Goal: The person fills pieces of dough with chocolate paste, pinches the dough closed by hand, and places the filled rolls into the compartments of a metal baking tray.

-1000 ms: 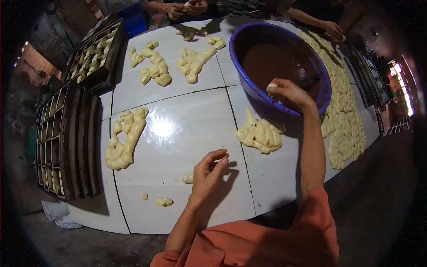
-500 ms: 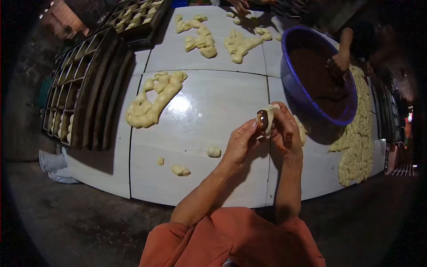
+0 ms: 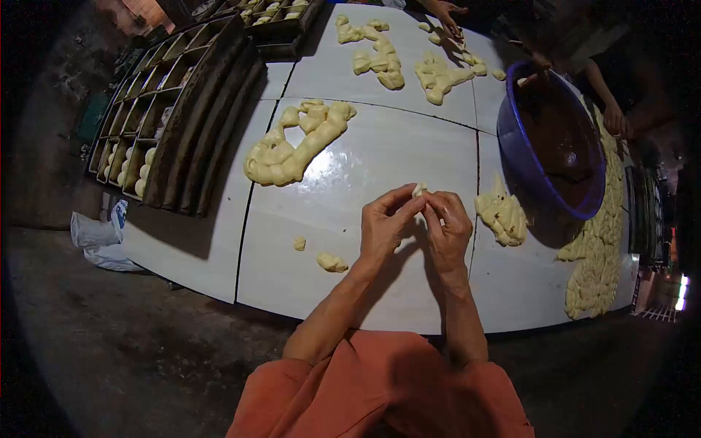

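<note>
Both my hands meet over the white tiled tabletop (image 3: 365,292), pinching a small piece of pale dough (image 3: 419,189) between the fingertips. My left hand (image 3: 385,221) holds its left side with thumb and index finger. From the other side, my right hand (image 3: 448,225) presses with its thumb and fingers. Only the dough's top shows; the rest is hidden behind my fingers, and no brown filling is visible on it. A larger flattened dough lump (image 3: 502,217) lies just right of my right hand. Two small dough pieces (image 3: 332,262) rest left of my left forearm.
A purple basin (image 3: 517,128) of brown filling stands at the right, beside a wide spread of dough pieces (image 3: 591,270). Dough clusters (image 3: 299,150) lie further back. Stacked wooden trays (image 3: 157,109) stand left. Co-workers' hands (image 3: 615,120) are near the basin and far edge.
The shiny brown filling seen in the dough earlier is now out of sight, and my fingertips have come together over it. A co-worker's hand has left the basin. The view has shifted.
</note>
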`<state>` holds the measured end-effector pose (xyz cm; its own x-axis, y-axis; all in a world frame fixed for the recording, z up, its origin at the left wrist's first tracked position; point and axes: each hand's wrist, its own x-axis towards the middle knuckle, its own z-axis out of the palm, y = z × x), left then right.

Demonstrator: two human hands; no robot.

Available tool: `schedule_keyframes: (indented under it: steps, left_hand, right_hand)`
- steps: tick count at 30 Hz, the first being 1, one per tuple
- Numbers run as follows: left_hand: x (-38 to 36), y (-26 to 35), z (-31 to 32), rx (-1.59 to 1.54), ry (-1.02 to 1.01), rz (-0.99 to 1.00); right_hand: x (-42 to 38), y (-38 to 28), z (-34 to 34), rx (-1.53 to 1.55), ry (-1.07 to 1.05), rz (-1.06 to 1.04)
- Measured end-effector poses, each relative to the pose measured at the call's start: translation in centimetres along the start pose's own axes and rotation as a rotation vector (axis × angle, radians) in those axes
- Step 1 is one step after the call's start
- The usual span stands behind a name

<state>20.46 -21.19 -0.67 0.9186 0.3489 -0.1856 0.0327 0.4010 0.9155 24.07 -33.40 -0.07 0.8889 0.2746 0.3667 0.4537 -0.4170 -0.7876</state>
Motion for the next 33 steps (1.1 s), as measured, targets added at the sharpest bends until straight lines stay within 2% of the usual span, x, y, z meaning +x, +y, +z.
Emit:
schedule_keyframes:
  steps: [1, 4, 5, 8, 9, 12, 13, 16, 17, 21, 24, 25, 27, 30, 32, 33]
  left_hand:
    - [0.3, 0.0, 0.0, -0.061, -0.004, -0.021]
    - [1.3, 1.4, -1.2, -0.085, -0.134, -0.264]
    - [1.8, 1.5, -2.0, -0.085, -0.186, -0.322]
    - [2.7, 1.9, -3.1, -0.028, -0.192, -0.369]
    - [2.6, 2.6, -3.1, -0.050, -0.189, -0.373]
    - [2.4, 1.7, -3.5, 0.023, -0.216, -0.331]
    - [1.2, 3.5, -2.9, 0.020, -0.240, -0.340]
    - [0.0, 3.3, -2.5, 0.079, -0.249, -0.153]
    - [0.0, 3.3, -2.8, 0.090, -0.269, -0.172]
    - [0.4, 3.0, -4.0, 0.102, -0.357, -0.176]
    - [-0.1, 2.2, -4.0, 0.073, -0.381, -0.169]
    - [-0.4, 2.2, -3.8, 0.036, -0.372, -0.183]
    - [-0.6, 2.3, -3.5, 0.012, -0.340, -0.208]
    - [-0.4, 3.2, -3.3, 0.234, -0.317, -0.202]
    - [-0.2, 2.7, -3.6, 0.176, -0.244, -0.224]
    - [-0.1, 2.6, -3.7, 0.143, -0.232, -0.226]
  right_hand:
    - [0.0, 0.1, 0.2, -0.012, 0.010, -0.018]
    - [-0.1, -0.2, 0.2, 0.380, -0.080, 0.313]
    - [-0.1, 0.1, -0.4, 0.320, -0.189, 0.317]
    - [-0.7, -0.2, -1.3, 0.506, -0.318, 0.197]
    - [-0.9, -1.2, -1.9, 0.514, -0.396, 0.251]
    - [-1.1, 0.1, -1.4, 0.342, -0.334, 0.108]
    - [-1.2, 1.0, -1.1, 0.417, -0.285, 0.125]
    - [-1.1, 1.3, -0.5, 0.391, -0.156, -0.045]
    - [-1.1, 0.8, -0.4, 0.365, -0.138, -0.055]
    - [-1.9, -1.0, 1.7, 0.621, 0.075, 0.089]
    - [-1.8, 0.8, 2.1, 0.275, 0.103, -0.100]
    - [-1.7, 0.6, 2.2, 0.248, 0.170, -0.110]
    - [-1.7, 0.4, 1.9, 0.208, 0.129, -0.038]
    - [-2.1, 0.9, 1.9, 0.205, 0.074, 0.111]
    - [-1.7, -0.5, 1.3, 0.240, 0.040, 0.214]
    - [-1.5, -2.0, 0.9, 0.349, 0.062, 0.142]
